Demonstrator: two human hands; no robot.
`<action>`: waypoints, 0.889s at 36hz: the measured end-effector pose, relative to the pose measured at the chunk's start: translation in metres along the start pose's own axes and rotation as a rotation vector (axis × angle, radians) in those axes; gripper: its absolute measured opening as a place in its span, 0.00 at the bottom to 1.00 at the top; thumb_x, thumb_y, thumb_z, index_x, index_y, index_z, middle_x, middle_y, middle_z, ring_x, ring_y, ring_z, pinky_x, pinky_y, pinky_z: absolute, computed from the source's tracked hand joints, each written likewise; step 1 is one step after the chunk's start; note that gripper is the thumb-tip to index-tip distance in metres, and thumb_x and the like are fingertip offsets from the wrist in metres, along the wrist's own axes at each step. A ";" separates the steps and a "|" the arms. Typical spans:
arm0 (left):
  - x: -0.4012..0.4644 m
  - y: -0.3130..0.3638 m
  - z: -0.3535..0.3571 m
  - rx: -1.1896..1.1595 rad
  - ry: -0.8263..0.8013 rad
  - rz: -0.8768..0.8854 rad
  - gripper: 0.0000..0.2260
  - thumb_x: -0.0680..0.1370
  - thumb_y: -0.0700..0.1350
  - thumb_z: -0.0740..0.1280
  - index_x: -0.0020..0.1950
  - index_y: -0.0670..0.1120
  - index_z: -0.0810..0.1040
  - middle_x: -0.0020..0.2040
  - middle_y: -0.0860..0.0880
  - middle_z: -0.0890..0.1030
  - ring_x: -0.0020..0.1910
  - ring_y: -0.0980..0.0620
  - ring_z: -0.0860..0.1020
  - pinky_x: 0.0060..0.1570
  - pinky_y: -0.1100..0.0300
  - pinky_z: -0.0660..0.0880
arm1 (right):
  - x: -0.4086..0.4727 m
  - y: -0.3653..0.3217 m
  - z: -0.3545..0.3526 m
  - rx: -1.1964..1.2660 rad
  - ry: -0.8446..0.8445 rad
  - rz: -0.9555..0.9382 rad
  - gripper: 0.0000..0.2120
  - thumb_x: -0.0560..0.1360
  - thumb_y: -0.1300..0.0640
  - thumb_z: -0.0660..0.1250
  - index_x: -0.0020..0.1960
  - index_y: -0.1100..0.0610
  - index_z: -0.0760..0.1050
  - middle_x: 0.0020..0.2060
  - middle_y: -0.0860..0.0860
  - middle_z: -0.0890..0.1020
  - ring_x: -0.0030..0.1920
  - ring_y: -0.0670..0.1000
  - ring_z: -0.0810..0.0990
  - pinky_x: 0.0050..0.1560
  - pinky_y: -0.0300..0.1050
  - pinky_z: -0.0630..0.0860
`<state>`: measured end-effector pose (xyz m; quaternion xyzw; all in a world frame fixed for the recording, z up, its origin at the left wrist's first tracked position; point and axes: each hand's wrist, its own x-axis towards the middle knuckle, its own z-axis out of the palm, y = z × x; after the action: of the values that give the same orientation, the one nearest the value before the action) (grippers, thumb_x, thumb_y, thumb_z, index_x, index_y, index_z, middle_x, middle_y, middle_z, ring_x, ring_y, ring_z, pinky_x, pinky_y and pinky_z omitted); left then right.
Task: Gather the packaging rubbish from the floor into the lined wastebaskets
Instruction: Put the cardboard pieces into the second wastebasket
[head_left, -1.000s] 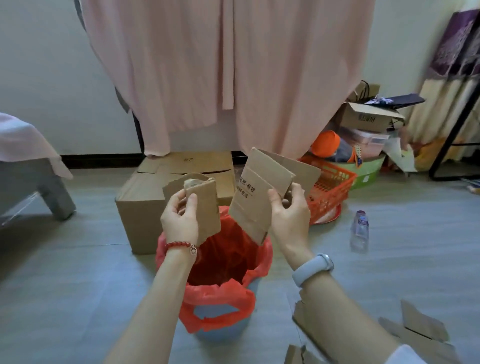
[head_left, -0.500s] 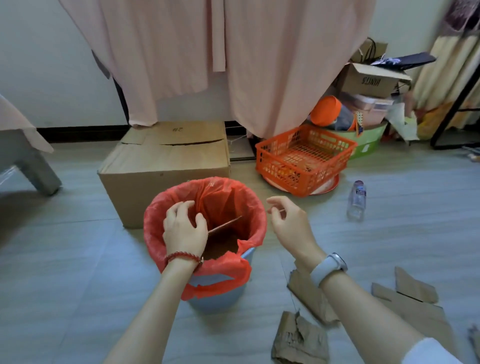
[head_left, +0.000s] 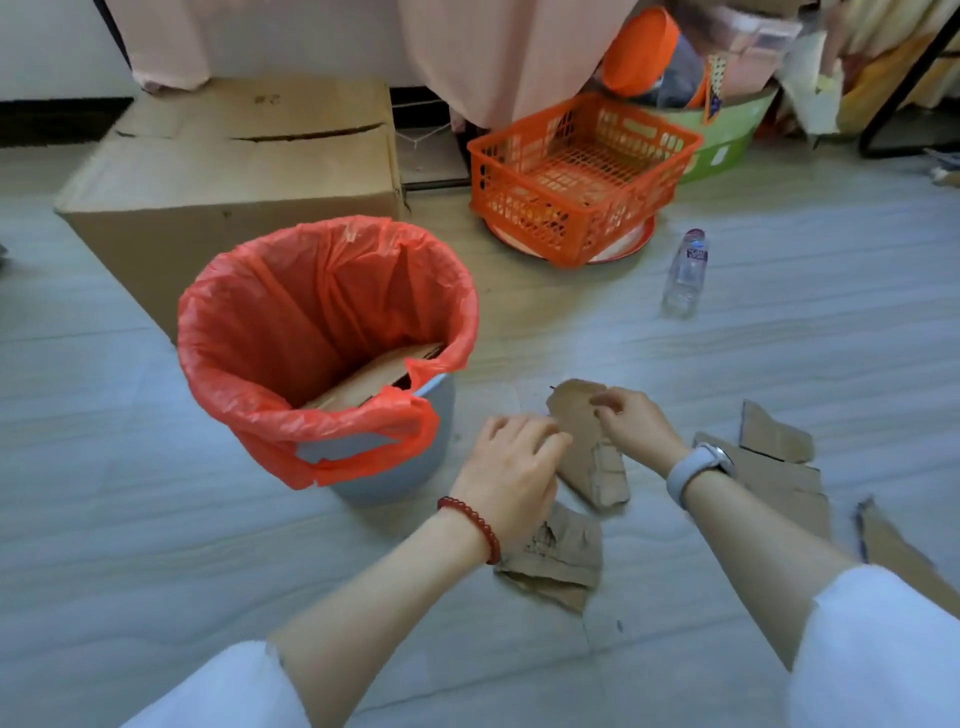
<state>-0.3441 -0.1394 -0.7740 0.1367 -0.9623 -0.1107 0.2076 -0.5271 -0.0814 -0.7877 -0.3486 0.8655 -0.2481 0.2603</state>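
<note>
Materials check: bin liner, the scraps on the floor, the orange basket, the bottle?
Bin liner: thin glossy plastic film, by its wrinkles and sheen. Floor scraps: brown corrugated cardboard, matte, with torn ragged edges. Orange basket: looks like rigid moulded plastic, open lattice walls. Bottle: clear plastic, probably; the floor shows through it.

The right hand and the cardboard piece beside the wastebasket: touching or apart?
Touching. The head view shows the right hand with fingertips curled onto the cardboard piece on the floor.

Both arms reached down toward 12 o'clock; left hand (head_left: 511, 470) held palm-down, fingers loosely curled; right hand (head_left: 636, 425) likewise, at 1 o'clock.
</note>
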 end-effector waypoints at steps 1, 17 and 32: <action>-0.003 0.002 0.014 -0.015 -0.085 -0.027 0.15 0.68 0.40 0.57 0.50 0.45 0.79 0.48 0.47 0.80 0.46 0.46 0.79 0.47 0.57 0.70 | -0.002 0.014 0.000 -0.012 -0.020 0.044 0.15 0.77 0.64 0.56 0.61 0.61 0.75 0.62 0.57 0.76 0.62 0.57 0.74 0.59 0.45 0.69; -0.043 0.007 0.151 -0.117 -0.713 -0.670 0.41 0.69 0.51 0.71 0.72 0.55 0.46 0.75 0.44 0.48 0.73 0.43 0.48 0.67 0.46 0.56 | 0.016 0.084 0.081 0.030 -0.055 0.532 0.41 0.68 0.43 0.71 0.69 0.63 0.55 0.67 0.61 0.63 0.68 0.61 0.61 0.65 0.52 0.63; -0.011 -0.015 0.121 -0.556 -0.540 -0.777 0.36 0.69 0.44 0.72 0.71 0.54 0.56 0.62 0.44 0.75 0.56 0.44 0.74 0.51 0.58 0.73 | 0.029 0.077 0.031 0.326 0.068 0.295 0.08 0.71 0.59 0.67 0.45 0.57 0.68 0.39 0.52 0.74 0.43 0.55 0.74 0.38 0.44 0.69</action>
<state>-0.3831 -0.1307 -0.8897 0.3889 -0.7944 -0.4606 -0.0744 -0.5627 -0.0613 -0.8656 -0.1631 0.8637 -0.3558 0.3175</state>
